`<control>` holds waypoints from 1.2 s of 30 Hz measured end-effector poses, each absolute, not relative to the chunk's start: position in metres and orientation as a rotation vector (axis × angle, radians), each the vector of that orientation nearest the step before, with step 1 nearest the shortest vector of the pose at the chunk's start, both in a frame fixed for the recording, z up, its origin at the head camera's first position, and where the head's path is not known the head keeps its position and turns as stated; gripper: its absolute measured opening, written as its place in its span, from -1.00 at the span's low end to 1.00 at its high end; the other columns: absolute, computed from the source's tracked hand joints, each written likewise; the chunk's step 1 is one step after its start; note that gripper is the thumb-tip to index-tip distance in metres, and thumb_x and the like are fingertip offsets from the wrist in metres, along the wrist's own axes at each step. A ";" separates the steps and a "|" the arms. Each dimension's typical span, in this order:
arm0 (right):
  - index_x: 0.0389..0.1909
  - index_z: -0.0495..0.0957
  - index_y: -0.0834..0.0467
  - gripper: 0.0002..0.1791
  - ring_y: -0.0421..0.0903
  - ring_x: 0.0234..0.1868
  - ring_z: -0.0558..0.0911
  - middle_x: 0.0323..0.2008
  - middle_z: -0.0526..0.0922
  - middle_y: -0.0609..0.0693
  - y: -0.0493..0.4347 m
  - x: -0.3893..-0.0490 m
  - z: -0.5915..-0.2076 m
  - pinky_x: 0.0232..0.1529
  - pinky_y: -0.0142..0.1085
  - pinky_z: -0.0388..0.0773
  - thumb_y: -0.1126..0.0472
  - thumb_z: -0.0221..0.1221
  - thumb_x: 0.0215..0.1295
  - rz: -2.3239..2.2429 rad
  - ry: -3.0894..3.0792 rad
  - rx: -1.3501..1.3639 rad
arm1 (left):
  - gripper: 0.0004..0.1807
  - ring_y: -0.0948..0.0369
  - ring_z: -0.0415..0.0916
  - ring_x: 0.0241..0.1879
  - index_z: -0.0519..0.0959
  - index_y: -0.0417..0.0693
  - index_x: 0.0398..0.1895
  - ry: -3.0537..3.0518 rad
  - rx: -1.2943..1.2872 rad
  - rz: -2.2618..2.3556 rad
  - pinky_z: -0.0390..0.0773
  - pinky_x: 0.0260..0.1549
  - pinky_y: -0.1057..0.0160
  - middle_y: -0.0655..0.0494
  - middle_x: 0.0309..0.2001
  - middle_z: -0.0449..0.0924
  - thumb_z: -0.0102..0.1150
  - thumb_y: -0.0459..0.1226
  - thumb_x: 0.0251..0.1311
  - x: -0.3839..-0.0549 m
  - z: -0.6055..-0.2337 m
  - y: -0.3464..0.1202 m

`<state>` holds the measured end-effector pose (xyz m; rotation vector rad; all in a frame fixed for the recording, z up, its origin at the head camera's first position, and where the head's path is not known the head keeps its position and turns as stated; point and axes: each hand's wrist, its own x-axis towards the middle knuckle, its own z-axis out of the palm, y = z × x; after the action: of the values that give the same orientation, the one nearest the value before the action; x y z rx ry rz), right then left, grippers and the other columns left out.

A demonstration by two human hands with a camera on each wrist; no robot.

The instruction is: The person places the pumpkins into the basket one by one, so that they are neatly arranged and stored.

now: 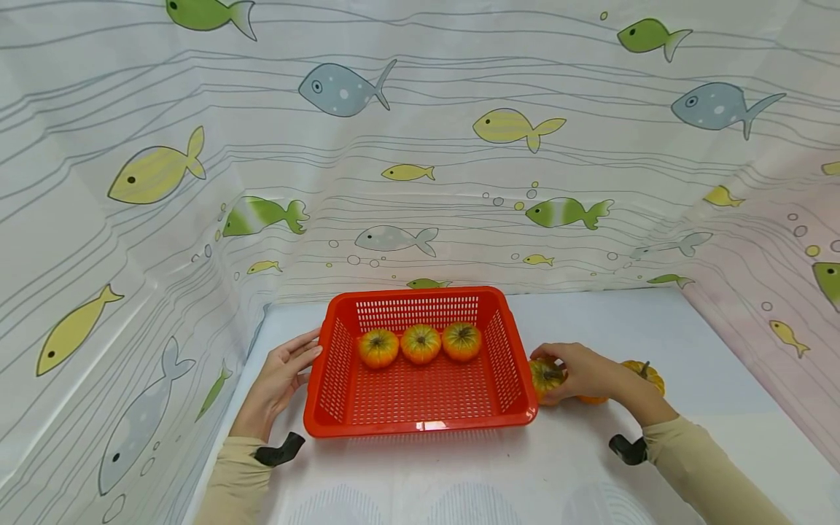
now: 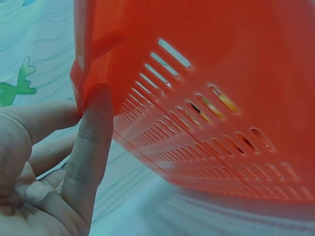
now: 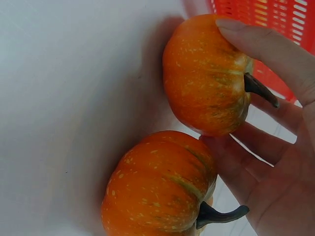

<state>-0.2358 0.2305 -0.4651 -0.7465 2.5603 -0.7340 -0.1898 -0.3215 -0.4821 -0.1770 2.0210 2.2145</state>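
Observation:
A red plastic basket point(image 1: 420, 429) with slotted walls stands on the table, with three small orange-yellow pumpkins point(image 1: 421, 344) in a row inside. At its left side my left hand point(image 1: 278, 375) touches the rim with nearly straight fingers; the left wrist view shows fingertips point(image 2: 98, 98) against the rim's lip. Just outside the right wall, my right hand point(image 1: 580, 372) holds a pumpkin point(image 3: 202, 78) between thumb and fingers, its dark stem towards the palm. Beside it lies another pumpkin point(image 3: 157, 187), touching or nearly touching my fingers. One more pumpkin point(image 1: 646, 373) is partly hidden behind my right forearm.
The pale table point(image 1: 420, 481) extends in front of the basket and to both sides. A fish-patterned sheet point(image 1: 446, 211) encloses the back and sides. Black wrist mounts point(image 1: 281, 450) stick out from both sleeves.

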 end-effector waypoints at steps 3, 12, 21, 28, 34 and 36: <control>0.21 0.57 0.06 -0.28 0.03 0.15 0.60 0.11 0.66 -0.02 0.229 -0.234 -0.464 0.14 0.10 0.66 -0.05 0.58 0.03 -0.726 2.577 -0.758 | -0.27 0.35 0.72 -0.14 0.21 -0.24 0.57 2.017 -0.173 2.219 0.75 -0.26 0.34 0.33 -0.05 0.70 0.23 -0.23 0.45 -0.190 -0.482 -0.322; 0.21 0.58 0.03 -0.30 0.00 0.12 0.57 0.06 0.62 -0.04 0.227 -0.231 -0.459 0.10 0.05 0.67 -0.07 0.56 0.04 -0.726 2.608 -0.797 | -0.29 0.35 0.73 -0.14 0.21 -0.25 0.57 2.011 -0.156 2.239 0.76 -0.26 0.33 0.31 -0.05 0.70 0.22 -0.25 0.45 -0.191 -0.484 -0.322; 0.25 0.57 0.04 -0.27 0.04 0.15 0.58 0.13 0.62 0.01 0.235 -0.236 -0.457 0.01 -0.06 0.73 -0.07 0.56 0.05 -0.781 2.610 -0.728 | -0.29 0.37 0.71 -0.13 0.20 -0.24 0.58 2.025 -0.165 2.219 0.74 -0.25 0.36 0.35 -0.04 0.70 0.21 -0.24 0.46 -0.191 -0.484 -0.322; 0.30 0.54 0.06 -0.24 0.07 0.18 0.57 0.17 0.60 0.03 0.239 -0.237 -0.446 0.08 -0.01 0.69 -0.03 0.56 0.06 -0.836 2.594 -0.664 | -0.29 0.38 0.71 -0.13 0.19 -0.25 0.58 2.005 -0.158 2.229 0.74 -0.25 0.37 0.35 -0.04 0.70 0.20 -0.25 0.47 -0.189 -0.483 -0.323; 0.30 0.52 0.12 -0.25 0.08 0.18 0.57 0.16 0.61 0.05 0.244 -0.241 -0.439 0.14 0.08 0.68 -0.01 0.54 0.10 -0.804 2.651 -0.768 | -0.29 0.37 0.71 -0.13 0.20 -0.25 0.58 2.018 -0.164 2.222 0.74 -0.26 0.37 0.35 -0.04 0.69 0.20 -0.24 0.47 -0.190 -0.484 -0.323; 0.30 0.52 0.14 -0.25 0.08 0.18 0.57 0.16 0.61 0.06 0.245 -0.243 -0.436 0.15 0.07 0.67 0.00 0.53 0.10 -0.802 2.659 -0.775 | -0.29 0.37 0.71 -0.12 0.20 -0.24 0.58 2.023 -0.172 2.218 0.74 -0.25 0.37 0.35 -0.04 0.69 0.21 -0.23 0.46 -0.190 -0.484 -0.322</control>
<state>-0.2430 0.2453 -0.4358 -0.7750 2.6595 -0.8022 -0.1899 -0.3223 -0.4840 -0.1720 2.0228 2.2175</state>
